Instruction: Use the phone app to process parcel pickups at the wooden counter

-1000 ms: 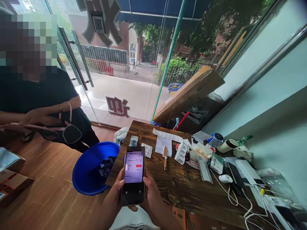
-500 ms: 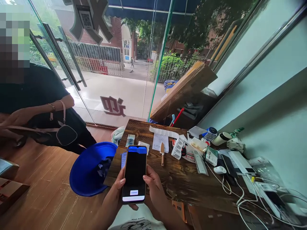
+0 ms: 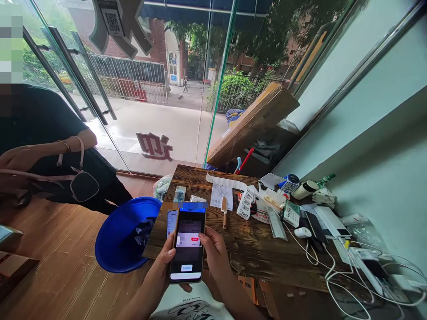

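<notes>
A smartphone (image 3: 187,253) is held upright in front of me, its screen lit with a pale pop-up box and a red button. My left hand (image 3: 166,255) grips its left edge, thumb along the side. On the right edge, my right hand (image 3: 215,249) is closed around the phone, its thumb lying over the screen near the red button. Just behind the phone, a second phone or card with a lit-looking white face (image 3: 171,222) lies on the wooden table (image 3: 253,253). Beyond it are a knife with a wooden handle (image 3: 224,213) and a written paper slip (image 3: 220,195).
A blue tub (image 3: 116,240) with dark contents stands left of the table. Number stickers (image 3: 246,205), a green-white box (image 3: 292,214), white cables (image 3: 333,275) and a power bank crowd the right side. A person (image 3: 50,129) with a bag is at the left, before the glass door.
A pop-up with a red button has appeared on the phone's dark screen. My right thumb has moved slightly up over the screen. The view has shifted a little, and the person sits further left.
</notes>
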Demonstrator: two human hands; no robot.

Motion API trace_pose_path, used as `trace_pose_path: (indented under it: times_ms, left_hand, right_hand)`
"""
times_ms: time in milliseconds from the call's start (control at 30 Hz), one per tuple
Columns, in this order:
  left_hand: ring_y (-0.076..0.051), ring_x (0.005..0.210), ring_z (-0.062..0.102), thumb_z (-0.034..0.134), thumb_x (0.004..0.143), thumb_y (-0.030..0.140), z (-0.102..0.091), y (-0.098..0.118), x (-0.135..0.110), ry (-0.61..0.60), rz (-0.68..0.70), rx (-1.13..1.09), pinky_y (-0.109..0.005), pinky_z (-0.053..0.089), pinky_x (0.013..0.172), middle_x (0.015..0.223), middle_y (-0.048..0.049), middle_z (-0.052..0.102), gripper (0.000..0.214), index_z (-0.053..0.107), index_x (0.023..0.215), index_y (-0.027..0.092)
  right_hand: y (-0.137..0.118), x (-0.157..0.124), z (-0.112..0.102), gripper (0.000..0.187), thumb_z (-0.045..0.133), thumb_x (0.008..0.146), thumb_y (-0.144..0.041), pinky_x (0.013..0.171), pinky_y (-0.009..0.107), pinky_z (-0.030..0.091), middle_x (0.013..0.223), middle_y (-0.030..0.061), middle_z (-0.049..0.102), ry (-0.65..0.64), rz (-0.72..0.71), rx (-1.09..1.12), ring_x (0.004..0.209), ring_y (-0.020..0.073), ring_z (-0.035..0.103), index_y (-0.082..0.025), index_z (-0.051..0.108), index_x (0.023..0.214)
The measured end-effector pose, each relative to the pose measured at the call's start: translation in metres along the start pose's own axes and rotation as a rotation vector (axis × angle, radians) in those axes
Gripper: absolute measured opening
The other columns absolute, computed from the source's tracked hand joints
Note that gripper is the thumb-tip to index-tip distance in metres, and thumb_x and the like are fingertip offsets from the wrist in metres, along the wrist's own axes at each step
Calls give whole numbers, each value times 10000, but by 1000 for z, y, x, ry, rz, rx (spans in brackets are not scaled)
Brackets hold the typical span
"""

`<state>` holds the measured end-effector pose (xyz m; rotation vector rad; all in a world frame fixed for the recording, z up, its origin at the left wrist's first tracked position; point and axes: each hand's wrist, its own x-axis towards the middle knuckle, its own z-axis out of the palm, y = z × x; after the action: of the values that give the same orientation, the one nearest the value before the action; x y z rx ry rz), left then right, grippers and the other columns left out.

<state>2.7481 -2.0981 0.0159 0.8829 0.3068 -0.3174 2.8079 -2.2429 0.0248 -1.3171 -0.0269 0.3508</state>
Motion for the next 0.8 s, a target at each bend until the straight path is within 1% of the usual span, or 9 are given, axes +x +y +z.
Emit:
trace_pose_path:
  times_ms: [100, 233, 367, 500, 567, 633, 700, 800]
  left_hand:
    - [-258, 715, 685, 615, 793, 384, 2, 0, -1, -9, 0, -38, -349, 567, 493, 1222, -112, 635, 730, 310, 1455, 340]
    - [-242, 680, 679, 629, 781, 358, 4, 1, -1, 3, 0, -42, -339, 564, 472, 1213, -116, 637, 734, 324, 1449, 340]
    - [-250, 684, 681, 623, 777, 370, 5, 1, 1, 21, 6, -18, -335, 563, 459, 1182, -114, 652, 732, 328, 1446, 330]
    - [-269, 685, 685, 620, 765, 395, 4, 2, 2, -2, -4, 2, -341, 565, 449, 1103, -103, 682, 796, 263, 1470, 301]
    - [-275, 676, 682, 611, 766, 402, 4, 3, 2, -11, -4, 20, -353, 570, 445, 1029, -87, 696, 812, 234, 1477, 291]
    - [-266, 664, 676, 592, 777, 409, 6, 3, 1, -5, 5, 27, -359, 576, 446, 995, -80, 694, 801, 226, 1478, 285]
    - [-250, 656, 666, 574, 782, 405, 8, 3, 0, 20, 16, 31, -353, 574, 438, 1056, -92, 677, 790, 225, 1478, 272]
    - [-236, 653, 662, 550, 785, 411, 12, 3, -2, 45, 22, 40, -340, 566, 422, 1182, -117, 633, 779, 224, 1475, 253]
  right_hand:
    - [-6, 0, 2, 356, 605, 708, -551, 557, 277, 385, 590, -23, 461, 40, 35, -21, 551, 143, 399, -211, 532, 635]
    - [-9, 0, 3, 392, 608, 685, -576, 535, 276, 359, 562, -32, 402, 74, 37, -31, 544, 142, 363, -224, 466, 585]
    - [-6, 2, 3, 404, 606, 678, -575, 521, 271, 336, 556, -37, 380, 85, 37, -33, 537, 134, 340, -224, 438, 569]
    - [-4, 4, 3, 390, 596, 694, -562, 525, 270, 337, 551, -37, 384, 90, 27, -29, 539, 135, 344, -222, 451, 574]
    - [-4, 3, 2, 363, 593, 705, -544, 543, 273, 359, 561, -30, 421, 77, 21, -26, 549, 140, 374, -214, 491, 590]
    - [-5, 2, 0, 297, 598, 709, -490, 590, 282, 400, 606, -12, 510, 31, 14, -21, 586, 155, 440, -203, 570, 641]
    - [-6, -1, -4, 215, 602, 699, -400, 647, 289, 433, 688, 4, 606, -53, -7, -12, 654, 173, 511, -199, 652, 754]
    - [-4, -4, -9, 254, 584, 694, -291, 711, 297, 451, 799, 11, 677, -167, -55, -26, 744, 189, 569, -208, 688, 911]
